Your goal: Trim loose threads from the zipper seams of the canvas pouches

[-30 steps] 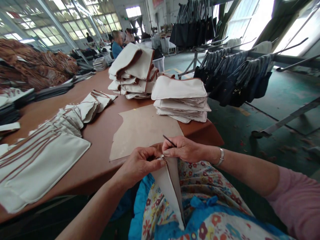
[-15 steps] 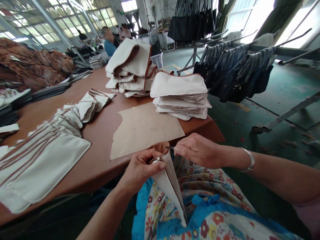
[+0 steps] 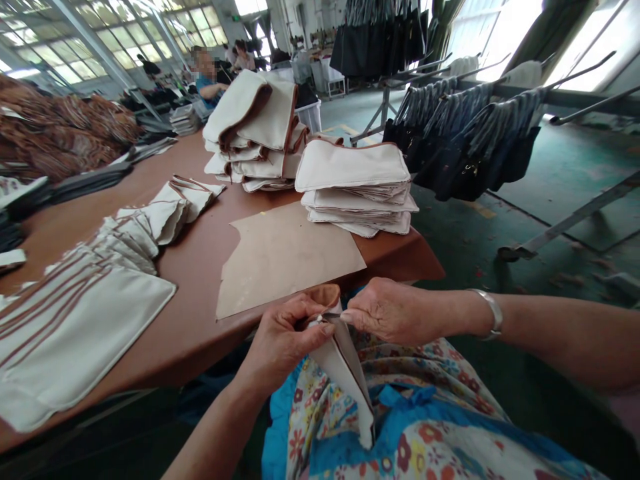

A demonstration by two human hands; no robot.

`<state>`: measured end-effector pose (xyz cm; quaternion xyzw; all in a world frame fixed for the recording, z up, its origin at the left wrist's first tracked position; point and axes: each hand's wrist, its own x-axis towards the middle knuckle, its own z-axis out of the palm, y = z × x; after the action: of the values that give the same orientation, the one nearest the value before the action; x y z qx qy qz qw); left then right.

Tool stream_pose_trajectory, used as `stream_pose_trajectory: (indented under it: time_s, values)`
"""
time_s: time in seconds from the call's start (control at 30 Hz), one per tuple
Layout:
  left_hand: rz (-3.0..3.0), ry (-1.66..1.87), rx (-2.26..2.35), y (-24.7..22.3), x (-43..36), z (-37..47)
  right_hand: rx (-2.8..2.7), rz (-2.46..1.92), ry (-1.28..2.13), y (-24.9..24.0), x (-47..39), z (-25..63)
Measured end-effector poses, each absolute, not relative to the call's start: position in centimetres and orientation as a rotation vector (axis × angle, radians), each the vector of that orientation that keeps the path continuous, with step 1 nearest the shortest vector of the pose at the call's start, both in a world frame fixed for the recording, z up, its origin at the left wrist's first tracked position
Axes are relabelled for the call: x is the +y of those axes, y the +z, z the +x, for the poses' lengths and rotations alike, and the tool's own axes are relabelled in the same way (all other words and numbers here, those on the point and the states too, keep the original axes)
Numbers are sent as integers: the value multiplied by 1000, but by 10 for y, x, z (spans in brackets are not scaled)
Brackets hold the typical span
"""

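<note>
My left hand (image 3: 285, 333) pinches the upper edge of a white fabric bag piece (image 3: 345, 380) between thumb and fingers. This piece hangs down over my lap, and its brown lining (image 3: 327, 294) curls up behind the fingers. Closed around a small, thin, dark pointed tool (image 3: 332, 315), my right hand (image 3: 395, 310) is right beside the left thumb. The tool's tip lies at the held edge; most of it is hidden in the fist, so its exact kind is unclear. A floral apron (image 3: 430, 440) with blue trim covers my lap under the piece.
On the brown table (image 3: 195, 287) lie a sheet of tan paper (image 3: 290, 260), stacked white pieces (image 3: 355, 167), folded white bags (image 3: 250, 113) and a fanned row of white pieces (image 3: 95, 327). Dark bags hang on a rack (image 3: 465, 153) at right. A co-worker (image 3: 207, 80) sits behind.
My right hand has moved slightly down and left, bringing the tool from above the piece to its edge beside my left thumb. My left hand keeps its hold. The view has shifted slightly.
</note>
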<state>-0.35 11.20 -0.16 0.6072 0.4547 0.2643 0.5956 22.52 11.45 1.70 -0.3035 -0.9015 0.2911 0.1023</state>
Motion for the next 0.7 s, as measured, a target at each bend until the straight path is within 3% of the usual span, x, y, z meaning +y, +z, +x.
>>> stream_pose_trajectory:
  time_s: [0.1,0.27,0.47,0.57,0.7]
  values:
    - [1476,615,1100,2,109,3,-2726,-924,752,15,115,227]
    - [1493,634,1230,6,102,15,-2742,-920,847,13,116,228]
    - [1237,567,1138,-3,96,20,-2463,-837,1295,12,113,223]
    - [1366,359,1063,-15,88,28,-2103,-977,1458,25,121,221]
    - [1328,330,999,-28,85,28,-1812,-1160,1241,48,138,229]
